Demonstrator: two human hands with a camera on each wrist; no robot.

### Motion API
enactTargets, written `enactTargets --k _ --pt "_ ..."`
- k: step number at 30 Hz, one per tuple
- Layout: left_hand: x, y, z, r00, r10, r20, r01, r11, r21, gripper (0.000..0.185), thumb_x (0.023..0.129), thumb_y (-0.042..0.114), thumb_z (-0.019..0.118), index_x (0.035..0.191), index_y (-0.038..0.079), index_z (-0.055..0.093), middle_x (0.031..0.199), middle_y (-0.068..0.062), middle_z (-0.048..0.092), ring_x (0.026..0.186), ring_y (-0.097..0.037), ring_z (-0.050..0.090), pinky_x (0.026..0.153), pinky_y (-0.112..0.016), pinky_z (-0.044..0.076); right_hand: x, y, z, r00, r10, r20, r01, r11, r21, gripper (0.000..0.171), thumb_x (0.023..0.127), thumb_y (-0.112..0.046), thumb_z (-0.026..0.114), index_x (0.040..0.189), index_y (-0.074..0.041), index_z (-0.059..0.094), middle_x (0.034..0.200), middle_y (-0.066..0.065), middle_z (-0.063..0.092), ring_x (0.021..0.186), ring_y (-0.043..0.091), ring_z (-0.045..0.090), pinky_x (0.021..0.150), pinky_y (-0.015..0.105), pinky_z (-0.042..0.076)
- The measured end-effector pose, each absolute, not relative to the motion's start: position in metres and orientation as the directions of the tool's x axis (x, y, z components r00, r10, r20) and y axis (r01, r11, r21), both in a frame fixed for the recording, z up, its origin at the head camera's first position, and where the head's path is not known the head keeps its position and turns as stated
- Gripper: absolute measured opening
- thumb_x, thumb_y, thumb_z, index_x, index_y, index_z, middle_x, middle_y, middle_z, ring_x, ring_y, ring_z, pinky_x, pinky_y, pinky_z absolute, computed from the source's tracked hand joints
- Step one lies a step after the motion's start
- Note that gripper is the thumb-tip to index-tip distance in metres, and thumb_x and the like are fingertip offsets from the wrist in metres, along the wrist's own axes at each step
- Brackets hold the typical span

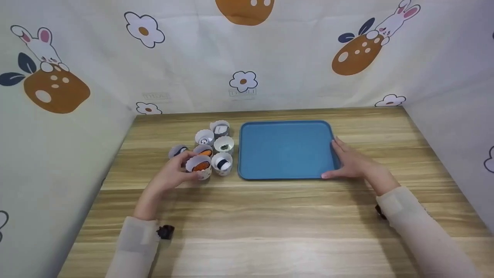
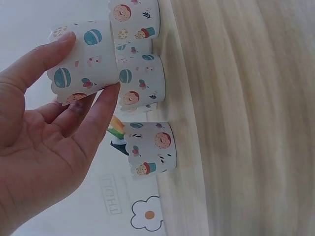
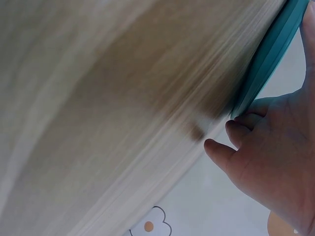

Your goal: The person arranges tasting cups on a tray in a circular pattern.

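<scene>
The left hand (image 1: 175,173) has a paper cup (image 1: 199,166) pinched between thumb and fingertips (image 2: 110,93), gripping its printed side wall. It's a small round cup with a scalloped rim, thin white paper dotted with macarons and doughnuts, something orange inside. It sits at the front left of a cluster of matching cups (image 1: 214,144), just beside its neighbours; whether it's lifted off the wood, the views don't settle. The cup lies at the fingertips, clear of the palm.

Over on the other side, the right hand (image 1: 349,162) rests along the right edge of the blue tray (image 1: 285,150), thumb on the near corner, lower fingers (image 3: 236,130) curled at the rim's edge. The tray is a smooth, rounded-corner rectangle, its surface bare, lying flat on the pale wood-grain table (image 1: 270,224). Behind, soft cloth walls (image 1: 308,58) printed with flowers and rabbits.
</scene>
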State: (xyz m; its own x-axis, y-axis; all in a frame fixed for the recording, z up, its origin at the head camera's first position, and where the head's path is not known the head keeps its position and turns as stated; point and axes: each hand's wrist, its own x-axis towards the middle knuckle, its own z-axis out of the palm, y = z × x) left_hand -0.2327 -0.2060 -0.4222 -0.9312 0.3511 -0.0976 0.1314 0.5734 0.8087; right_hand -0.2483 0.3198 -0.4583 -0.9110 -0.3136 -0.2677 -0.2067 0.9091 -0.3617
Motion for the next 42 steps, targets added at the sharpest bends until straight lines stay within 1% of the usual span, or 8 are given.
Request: enactTargets --k 5,8,18,22,27,34,39,42 --pt "-0.235 -0.203 -0.419 -0.927 0.366 -0.083 0.154 0.573 0.805 0.053 0.086 0.012 0.075 0.131 -0.005 0.052 0.127 -0.024 0.059 0.115 -0.033 0.059 0.092 -0.033 0.048 -0.249 0.32 -0.459 -0.909 -0.315 -0.272 -0.207 0.909 -0.361 0.132 0.075 -0.073 0.07 0.155 0.009 0.004 0.164 0.03 -0.002 0.15 0.051 0.006 0.121 0.062 0.015" --pt "-0.237 -0.2 -0.418 -0.922 0.382 -0.07 0.164 0.547 0.821 0.053 0.086 0.009 0.075 0.13 -0.006 0.052 0.128 -0.026 0.058 0.114 -0.033 0.059 0.092 -0.031 0.048 -0.25 0.32 -0.459 -0.907 -0.315 -0.279 -0.206 0.91 -0.359 0.133 0.074 -0.073 0.07 0.156 0.009 0.004 0.165 0.029 -0.003 0.151 0.05 0.006 0.121 0.062 0.015" --pt "-0.242 -0.188 -0.412 -0.92 0.387 -0.06 0.188 0.57 0.8 0.055 0.085 0.01 0.076 0.133 -0.004 0.052 0.13 -0.024 0.059 0.118 -0.035 0.058 0.101 -0.045 0.046 -0.249 0.32 -0.458 -0.907 -0.311 -0.283 -0.203 0.913 -0.355 0.133 0.074 -0.073 0.07 0.156 0.009 0.005 0.165 0.029 -0.003 0.151 0.049 0.005 0.121 0.062 0.015" --pt "-0.244 -0.182 -0.409 -0.918 0.387 -0.083 0.17 0.573 0.802 0.056 0.086 0.011 0.076 0.133 -0.003 0.052 0.128 -0.023 0.06 0.116 -0.033 0.058 0.1 -0.044 0.046 -0.248 0.319 -0.458 -0.908 -0.315 -0.275 -0.213 0.914 -0.346 0.132 0.075 -0.073 0.07 0.155 0.009 0.006 0.164 0.03 -0.001 0.151 0.049 0.006 0.121 0.062 0.016" --pt "-0.246 -0.175 -0.407 -0.923 0.372 -0.1 0.156 0.6 0.785 0.056 0.084 0.015 0.078 0.133 0.002 0.053 0.125 -0.018 0.062 0.112 -0.029 0.058 0.095 -0.038 0.047 -0.247 0.319 -0.459 -0.909 -0.318 -0.269 -0.215 0.911 -0.352 0.131 0.075 -0.072 0.071 0.155 0.01 0.006 0.164 0.03 -0.001 0.151 0.05 0.007 0.121 0.062 0.015" --pt "-0.25 -0.164 -0.404 -0.915 0.377 -0.145 0.119 0.595 0.795 0.057 0.087 0.016 0.076 0.136 0.004 0.051 0.135 -0.019 0.058 0.127 -0.035 0.053 0.11 -0.052 0.042 -0.248 0.319 -0.459 -0.909 -0.327 -0.26 -0.223 0.905 -0.362 0.13 0.075 -0.07 0.072 0.155 0.011 0.007 0.164 0.031 -0.001 0.151 0.051 0.007 0.121 0.063 0.016" --pt "-0.254 -0.154 -0.403 -0.904 0.411 -0.122 0.155 0.578 0.801 0.054 0.087 0.013 0.075 0.135 0.002 0.052 0.132 -0.02 0.059 0.124 -0.034 0.055 0.108 -0.051 0.044 -0.248 0.319 -0.458 -0.906 -0.326 -0.27 -0.221 0.908 -0.355 0.131 0.075 -0.07 0.071 0.155 0.009 0.006 0.164 0.03 -0.001 0.151 0.05 0.007 0.12 0.063 0.017" --pt "-0.257 -0.146 -0.402 -0.9 0.419 -0.119 0.166 0.583 0.795 0.053 0.087 0.015 0.076 0.134 0.004 0.053 0.13 -0.017 0.061 0.122 -0.032 0.057 0.105 -0.048 0.046 -0.249 0.32 -0.457 -0.905 -0.322 -0.279 -0.215 0.911 -0.352 0.131 0.075 -0.071 0.071 0.156 0.009 0.005 0.165 0.029 -0.001 0.151 0.05 0.006 0.121 0.063 0.016"
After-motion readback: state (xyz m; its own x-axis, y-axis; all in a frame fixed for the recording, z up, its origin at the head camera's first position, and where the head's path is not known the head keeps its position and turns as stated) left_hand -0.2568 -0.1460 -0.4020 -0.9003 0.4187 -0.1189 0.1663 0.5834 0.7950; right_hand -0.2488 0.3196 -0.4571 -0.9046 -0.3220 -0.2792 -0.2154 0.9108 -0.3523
